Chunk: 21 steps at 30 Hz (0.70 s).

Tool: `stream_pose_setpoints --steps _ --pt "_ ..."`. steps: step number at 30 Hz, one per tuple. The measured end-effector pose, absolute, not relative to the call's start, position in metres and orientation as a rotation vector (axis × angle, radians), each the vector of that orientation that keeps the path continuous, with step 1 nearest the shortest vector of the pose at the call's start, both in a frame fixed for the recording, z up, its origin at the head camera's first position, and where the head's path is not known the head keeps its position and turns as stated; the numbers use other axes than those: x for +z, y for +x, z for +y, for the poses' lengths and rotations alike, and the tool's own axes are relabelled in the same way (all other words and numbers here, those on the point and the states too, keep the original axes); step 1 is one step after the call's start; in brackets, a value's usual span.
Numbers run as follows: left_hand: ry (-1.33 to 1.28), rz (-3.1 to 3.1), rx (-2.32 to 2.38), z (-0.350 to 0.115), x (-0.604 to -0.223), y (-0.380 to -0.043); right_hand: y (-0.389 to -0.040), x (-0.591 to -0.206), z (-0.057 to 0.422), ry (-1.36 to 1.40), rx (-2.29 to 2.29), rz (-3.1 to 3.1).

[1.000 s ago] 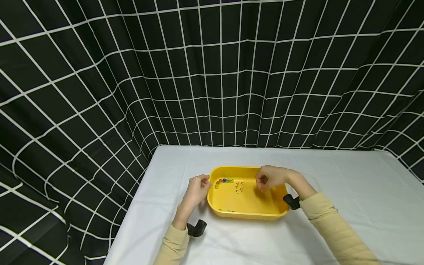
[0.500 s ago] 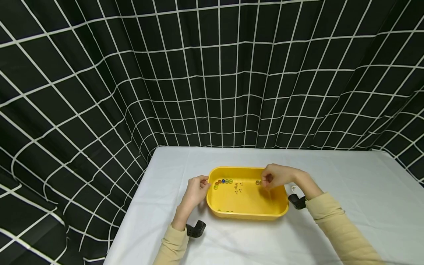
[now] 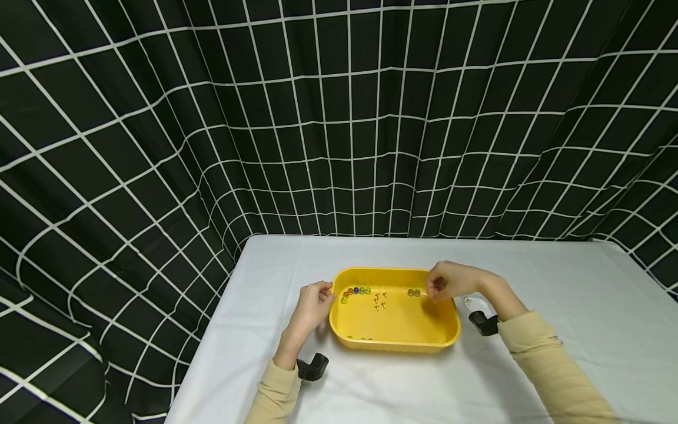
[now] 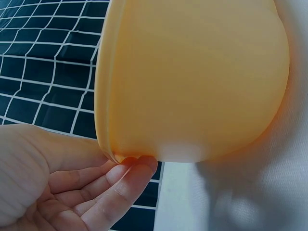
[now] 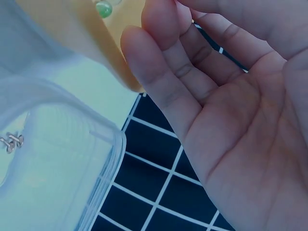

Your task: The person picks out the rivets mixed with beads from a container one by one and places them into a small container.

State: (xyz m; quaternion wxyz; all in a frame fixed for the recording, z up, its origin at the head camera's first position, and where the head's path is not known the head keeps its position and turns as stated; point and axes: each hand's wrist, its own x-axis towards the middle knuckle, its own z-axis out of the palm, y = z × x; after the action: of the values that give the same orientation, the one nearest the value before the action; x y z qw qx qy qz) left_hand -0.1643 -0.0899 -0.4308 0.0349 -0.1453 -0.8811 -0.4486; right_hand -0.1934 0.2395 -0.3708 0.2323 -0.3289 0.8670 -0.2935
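A yellow plastic tub [image 3: 394, 321] stands on the table. Its left rim is pinched between the thumb and fingers of my left hand [image 3: 313, 303], seen closely in the left wrist view, where the hand [image 4: 82, 187] meets the tub's outer wall [image 4: 192, 82]. My right hand [image 3: 450, 280] hangs over the tub's right end with curled fingers; whether something sits between the fingertips is hidden. Just left of it lie two marbles [image 3: 414, 292]. A curved row of several marbles [image 3: 356, 291] runs along the back left corner. Small gold-coloured pins [image 3: 377, 300] stand in the middle.
Right of the tub, partly behind my right wrist, a clear plastic container [image 5: 62, 144] holds silvery pins [image 5: 12, 143]. More green marbles [image 3: 363, 339] show partly at the tub's front wall. A black gridded curtain [image 3: 339, 118] hangs behind the white-covered table [image 3: 556, 306].
My right hand has shifted a little to the right inside the tub, uncovering two marbles and the pins in the clear container. The left hand keeps its hold on the rim.
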Motion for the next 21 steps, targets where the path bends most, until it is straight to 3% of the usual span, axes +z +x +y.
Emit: stream_pose_setpoints --steps 21 --pt "-0.435 -2.712 -1.377 -0.090 -0.430 -0.165 -0.189 -0.367 0.262 -0.833 -0.810 2.413"
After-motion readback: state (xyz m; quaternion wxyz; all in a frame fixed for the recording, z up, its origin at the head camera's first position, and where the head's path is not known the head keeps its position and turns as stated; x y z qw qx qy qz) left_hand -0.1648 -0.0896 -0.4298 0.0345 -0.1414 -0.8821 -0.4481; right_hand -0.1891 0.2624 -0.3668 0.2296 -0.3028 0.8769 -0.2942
